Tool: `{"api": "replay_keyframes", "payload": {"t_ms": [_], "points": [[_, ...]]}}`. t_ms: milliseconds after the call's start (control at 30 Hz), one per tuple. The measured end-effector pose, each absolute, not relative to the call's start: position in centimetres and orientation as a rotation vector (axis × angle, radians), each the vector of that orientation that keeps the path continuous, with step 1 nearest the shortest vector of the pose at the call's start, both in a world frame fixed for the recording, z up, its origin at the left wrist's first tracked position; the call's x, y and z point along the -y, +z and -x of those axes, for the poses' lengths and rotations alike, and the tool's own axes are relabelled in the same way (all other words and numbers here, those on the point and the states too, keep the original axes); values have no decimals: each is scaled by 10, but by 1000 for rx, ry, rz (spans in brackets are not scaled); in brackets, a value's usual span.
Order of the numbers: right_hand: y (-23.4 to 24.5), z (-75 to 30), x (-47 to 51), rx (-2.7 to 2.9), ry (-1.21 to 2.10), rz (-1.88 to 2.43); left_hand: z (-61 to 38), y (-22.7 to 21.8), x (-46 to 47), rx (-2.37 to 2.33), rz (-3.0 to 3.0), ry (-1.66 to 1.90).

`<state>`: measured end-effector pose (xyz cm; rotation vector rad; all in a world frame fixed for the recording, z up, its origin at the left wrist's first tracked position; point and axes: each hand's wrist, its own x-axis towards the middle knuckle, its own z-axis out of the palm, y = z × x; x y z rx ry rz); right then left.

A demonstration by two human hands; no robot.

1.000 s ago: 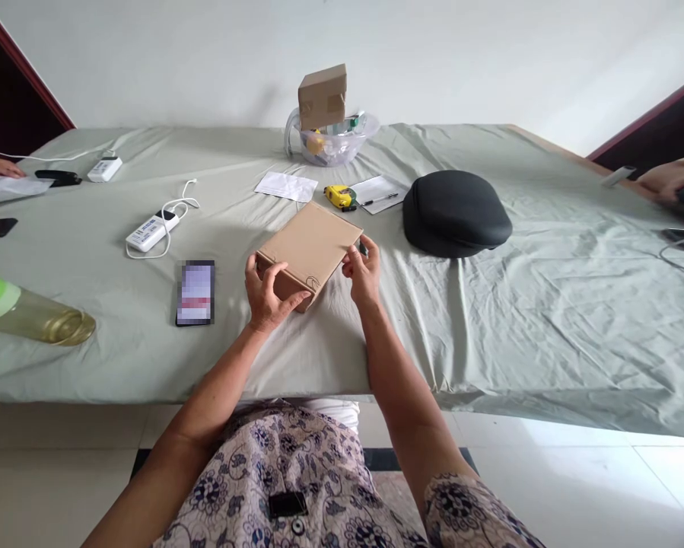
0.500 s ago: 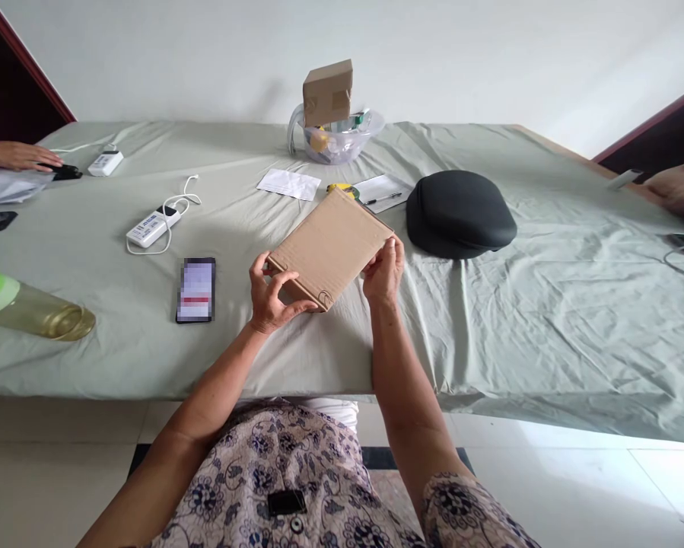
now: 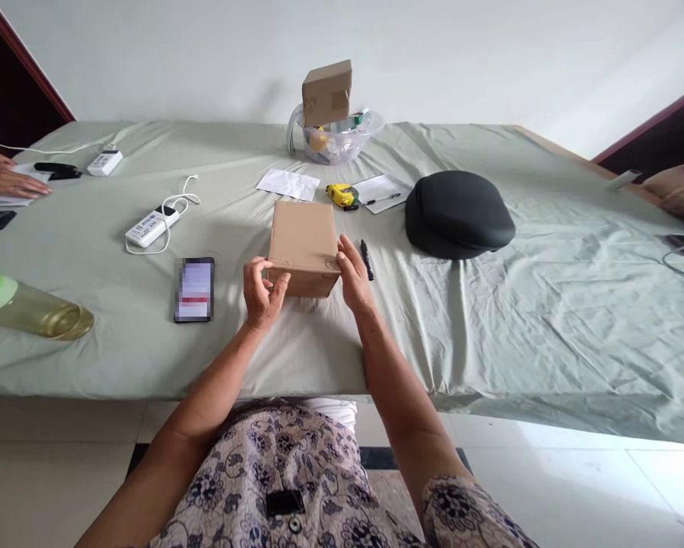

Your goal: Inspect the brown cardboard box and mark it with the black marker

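A flat brown cardboard box [image 3: 303,242] rests on the grey-green tablecloth [image 3: 490,304] in front of me, its long side pointing away. My left hand [image 3: 263,291] grips its near left corner, fingers curled on the front edge. My right hand [image 3: 351,278] presses against its near right corner with fingers held together. A black pen [image 3: 366,259] lies just right of the box.
A phone [image 3: 194,289] lies left of the box, a white power bank with cable [image 3: 151,226] beyond it. A black cushion-like case [image 3: 459,213], yellow tape measure [image 3: 342,195], papers and a clear bowl [image 3: 335,141] holding a small box sit further back. A bottle [image 3: 27,308] lies far left. Other people's hands [image 3: 4,179] show at both table ends.
The box was held tilted and turned above the table. It now lies flat, squared up lengthwise, with both my hands at its near corners. The pen beside it is uncovered.
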<state>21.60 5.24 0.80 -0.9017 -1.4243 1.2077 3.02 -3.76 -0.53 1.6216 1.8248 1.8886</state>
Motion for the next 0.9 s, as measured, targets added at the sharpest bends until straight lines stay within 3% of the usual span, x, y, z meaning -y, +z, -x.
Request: {"api": "replay_keyframes", "payload": {"t_ms": [300, 567, 900], "points": [[18, -217, -41, 1503, 1338, 773, -24, -3, 35, -1620, -1245, 1679], [14, -212, -38, 1582, 1236, 759, -26, 1, 32, -1341, -1195, 1787], [17, -211, -32, 1589, 1409, 863, -28, 5, 34, -1321, -1129, 1767]]}}
